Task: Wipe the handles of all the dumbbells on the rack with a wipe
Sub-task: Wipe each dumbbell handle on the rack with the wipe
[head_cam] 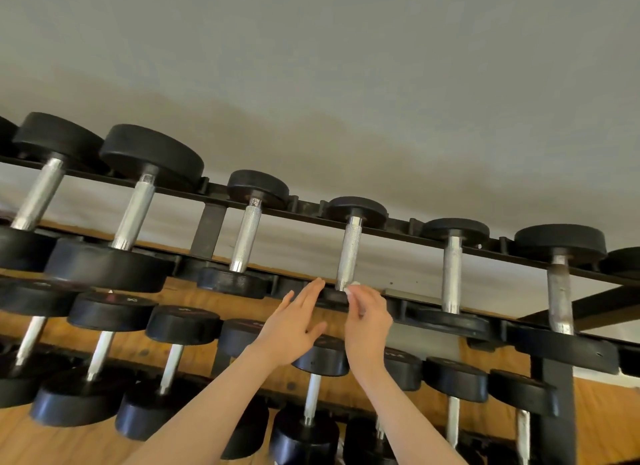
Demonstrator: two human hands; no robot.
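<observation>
head view: we see black metal rack (408, 234), top tier carrying dumbbells with round matte black heads and knurled steel handles. right hand (367, 321) fingers curled, pinching small white wipe (354, 286) against lower end of middle dumbbell's handle (349, 257). left hand (294, 326) spread flat, fingers straight, holding nothing, just left of same dumbbell's near head. lower tiers: more black-headed dumbbells, smooth pale handles. wood-grain floor (606, 423) behind; plain grey wall (346, 66) above.

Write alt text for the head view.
A person's right hand pinches a white wipe at the lower end of a dumbbell handle on the top rack rail. The left hand hovers open beside it.
</observation>
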